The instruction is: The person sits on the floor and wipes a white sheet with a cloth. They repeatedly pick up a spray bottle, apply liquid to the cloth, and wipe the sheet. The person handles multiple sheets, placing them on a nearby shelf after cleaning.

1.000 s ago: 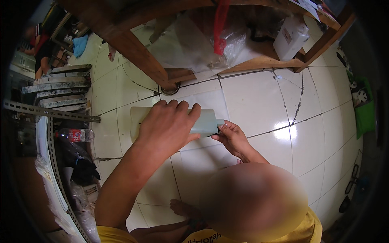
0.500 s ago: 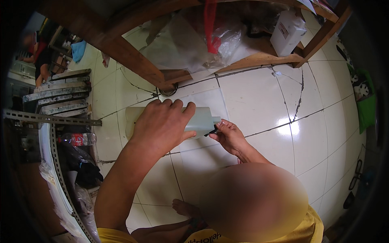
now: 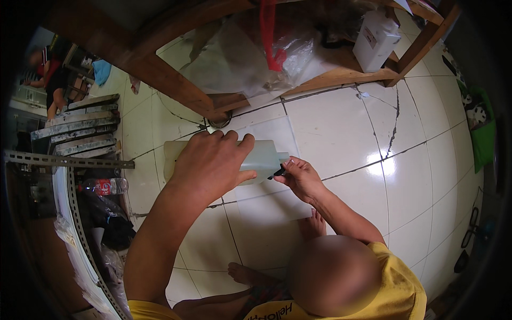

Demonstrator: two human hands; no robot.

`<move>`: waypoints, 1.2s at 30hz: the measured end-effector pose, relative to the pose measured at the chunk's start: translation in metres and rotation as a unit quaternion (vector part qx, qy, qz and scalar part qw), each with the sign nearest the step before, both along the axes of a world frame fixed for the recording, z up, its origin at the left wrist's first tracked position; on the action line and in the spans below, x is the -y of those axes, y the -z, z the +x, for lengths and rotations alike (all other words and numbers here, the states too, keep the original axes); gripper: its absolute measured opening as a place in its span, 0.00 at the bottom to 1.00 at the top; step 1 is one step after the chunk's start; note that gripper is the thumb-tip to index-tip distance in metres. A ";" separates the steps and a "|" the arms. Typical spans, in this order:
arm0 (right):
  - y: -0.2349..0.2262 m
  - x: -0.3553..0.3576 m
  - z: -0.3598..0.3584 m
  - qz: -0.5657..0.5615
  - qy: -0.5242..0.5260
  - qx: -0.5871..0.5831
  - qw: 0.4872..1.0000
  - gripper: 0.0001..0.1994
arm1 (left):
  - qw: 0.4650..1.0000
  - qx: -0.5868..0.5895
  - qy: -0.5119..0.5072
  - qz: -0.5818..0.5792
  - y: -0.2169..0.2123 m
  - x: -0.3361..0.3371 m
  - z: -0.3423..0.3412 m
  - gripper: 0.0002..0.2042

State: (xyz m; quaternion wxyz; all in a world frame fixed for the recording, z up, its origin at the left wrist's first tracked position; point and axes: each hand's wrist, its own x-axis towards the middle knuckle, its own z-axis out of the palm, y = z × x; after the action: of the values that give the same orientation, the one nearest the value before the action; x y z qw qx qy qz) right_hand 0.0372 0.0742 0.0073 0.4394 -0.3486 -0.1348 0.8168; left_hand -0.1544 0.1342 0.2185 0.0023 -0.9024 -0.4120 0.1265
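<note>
A pale green translucent plastic bottle lies on its side, its short neck facing right. My left hand grips it from above, fingers over the far side and thumb along the near side. Beside the neck, my right hand pinches a small black piece between thumb and fingers. Its exact kind is too small to make out, and the fingertips partly cover the neck. Under the bottle a whitish sheet lies on the tiled floor.
A wooden shelf with plastic bags and a white jug stands ahead. At left are a perforated metal rack, stacked stained boards and a red-labelled bottle. Another person is far left. A green bag is at right.
Both hands and the bottle keep nearly the same place, with the black piece still pinched at the neck. More of my right forearm and a bare foot beside it now show.
</note>
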 end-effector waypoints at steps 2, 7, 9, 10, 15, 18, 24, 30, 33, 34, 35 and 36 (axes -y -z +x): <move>-0.002 0.000 0.001 -0.001 -0.002 0.003 1.000 0.10 | 1.000 -0.003 0.001 -0.005 -0.001 -0.001 0.002 0.26; -0.002 -0.001 0.003 -0.003 -0.002 0.000 1.000 0.10 | 1.000 0.001 0.011 0.008 0.000 -0.003 0.006 0.25; 0.000 -0.001 0.004 -0.005 0.000 -0.002 1.000 0.10 | 1.000 -0.015 0.009 0.009 -0.007 -0.002 0.012 0.25; 0.000 -0.001 0.005 -0.006 0.000 -0.002 1.000 0.10 | 1.000 -0.019 0.007 0.005 -0.007 -0.003 0.013 0.25; 0.001 -0.003 0.010 -0.017 0.008 0.004 1.000 0.09 | 1.000 -0.002 0.014 -0.004 0.005 -0.011 0.014 0.26; 0.005 -0.005 0.021 -0.008 0.029 -0.009 1.000 0.09 | 1.000 0.007 -0.004 -0.027 0.010 -0.017 0.021 0.28; -0.007 -0.024 0.079 0.034 0.179 -0.022 0.983 0.12 | 0.978 0.195 -0.053 -0.052 0.053 -0.034 0.036 0.30; -0.023 -0.036 0.146 0.101 0.278 0.032 0.955 0.20 | 0.806 0.561 -0.104 -0.156 0.081 -0.079 0.098 0.28; -0.017 -0.033 0.165 0.101 0.293 0.055 0.949 0.19 | 0.721 0.675 -0.078 -0.137 0.096 -0.117 0.132 0.29; -0.015 -0.031 0.169 0.091 0.296 0.057 0.949 0.19 | 0.700 0.698 -0.078 -0.129 0.104 -0.129 0.144 0.30; -0.012 -0.028 0.172 0.080 0.300 0.059 0.949 0.19 | 0.679 0.721 -0.077 -0.120 0.109 -0.141 0.156 0.30; -0.010 -0.026 0.174 0.070 0.302 0.061 0.949 0.19 | 0.664 0.733 -0.084 -0.121 0.114 -0.153 0.166 0.31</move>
State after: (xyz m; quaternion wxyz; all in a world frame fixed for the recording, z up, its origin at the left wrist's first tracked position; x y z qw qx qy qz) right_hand 0.2115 0.1005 0.0171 0.6797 -0.3907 -0.1060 0.6116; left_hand 0.0119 0.2871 0.1047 -0.4202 -0.6581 -0.3356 -0.5270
